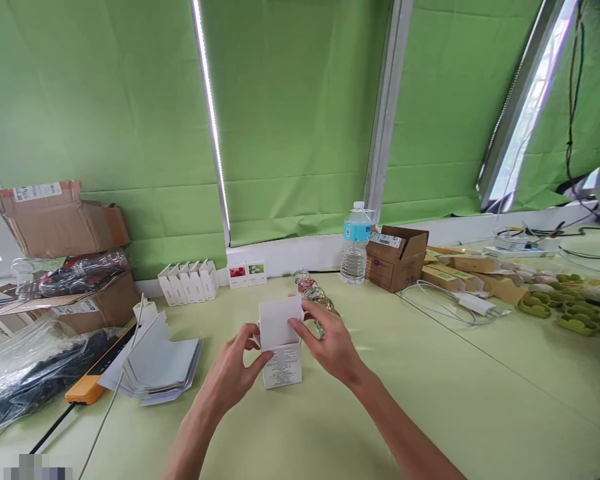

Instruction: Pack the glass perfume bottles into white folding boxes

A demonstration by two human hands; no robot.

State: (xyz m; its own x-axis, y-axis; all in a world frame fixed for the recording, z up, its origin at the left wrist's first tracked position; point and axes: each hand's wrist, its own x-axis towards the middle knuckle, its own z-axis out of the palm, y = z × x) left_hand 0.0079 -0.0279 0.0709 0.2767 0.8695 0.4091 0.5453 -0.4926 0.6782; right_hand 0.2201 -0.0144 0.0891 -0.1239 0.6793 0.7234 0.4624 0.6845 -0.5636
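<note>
Neatly, small boxes [187,283] stand in a row at ten o'clock from the white box [283,367], perhaps to save room. The left hand [231,371] pinches that box at nine — likely to stop wobbles. The box is between both hands. The right hand [333,339], at three, grips its top part [277,323], thumb in front — maybe so it won't flop.

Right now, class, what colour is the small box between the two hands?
The box is white with grey print low down, best seen in the head view.
</note>
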